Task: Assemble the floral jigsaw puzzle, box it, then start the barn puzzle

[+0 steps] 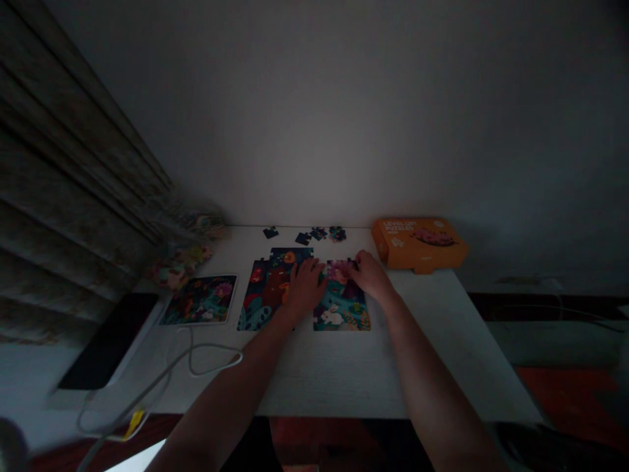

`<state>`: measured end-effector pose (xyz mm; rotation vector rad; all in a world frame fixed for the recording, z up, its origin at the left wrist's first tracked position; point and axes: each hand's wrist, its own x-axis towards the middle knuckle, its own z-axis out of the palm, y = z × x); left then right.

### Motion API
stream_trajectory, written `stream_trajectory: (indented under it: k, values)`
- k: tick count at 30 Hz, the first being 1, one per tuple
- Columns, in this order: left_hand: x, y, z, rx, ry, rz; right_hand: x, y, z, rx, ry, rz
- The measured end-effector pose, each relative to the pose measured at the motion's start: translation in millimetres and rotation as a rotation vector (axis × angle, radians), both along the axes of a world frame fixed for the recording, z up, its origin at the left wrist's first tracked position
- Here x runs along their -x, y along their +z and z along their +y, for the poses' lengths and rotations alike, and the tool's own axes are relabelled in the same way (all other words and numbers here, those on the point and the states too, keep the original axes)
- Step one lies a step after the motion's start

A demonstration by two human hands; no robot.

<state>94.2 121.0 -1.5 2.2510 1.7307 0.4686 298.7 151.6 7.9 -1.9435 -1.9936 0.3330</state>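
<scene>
A partly assembled jigsaw puzzle lies flat on the white table, with a bear, blue plants and a white rabbit on it. A gap in the picture runs between its left part and its right part. My left hand rests over the middle of the puzzle, its fingers stretched out and apart. At the upper right edge, my right hand has its fingers bent together on a puzzle piece by the pink flower; the fingers hide most of that piece. Several loose puzzle pieces lie beyond, near the wall.
An orange puzzle box stands at the back right. Left of the puzzle lie a reference picture card and a black-topped device with a white cable. A curtain hangs at the left; the wall borders the table's back.
</scene>
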Motion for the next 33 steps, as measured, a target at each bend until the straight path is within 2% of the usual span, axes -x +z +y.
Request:
stream_trajectory:
  k: [4, 8, 13, 17, 23, 27, 30, 33]
  values:
    - [-4, 3.0, 14, -0.045, 0.046, -0.035, 1, 12, 1, 0.097, -0.064, -0.047]
    - [-22, 13.4, 47, -0.101, 0.018, -0.022, 3, 17, 1, 0.131, -0.034, -0.043]
    - [-55, 22.1, 92, -0.072, -0.027, 0.028, 4, 18, 0, 0.132, -0.012, -0.018]
    - [-74, 18.6, 108, -0.042, 0.028, 0.121, 4, 21, 0, 0.118, -0.018, -0.021]
    - [-80, 19.1, 115, -0.044, 0.084, 0.166, 3, 21, 0, 0.135, -0.018, 0.001]
    - [-76, 24.0, 114, -0.04, 0.091, 0.023, 2, 18, 1, 0.116, -0.049, 0.013]
    - [-66, 25.1, 96, -0.117, 0.082, -0.179, 1, 16, 2, 0.051, -0.096, 0.072]
    - [-44, 25.8, 63, -0.184, -0.012, -0.31, 1, 13, 0, -0.018, -0.089, 0.241]
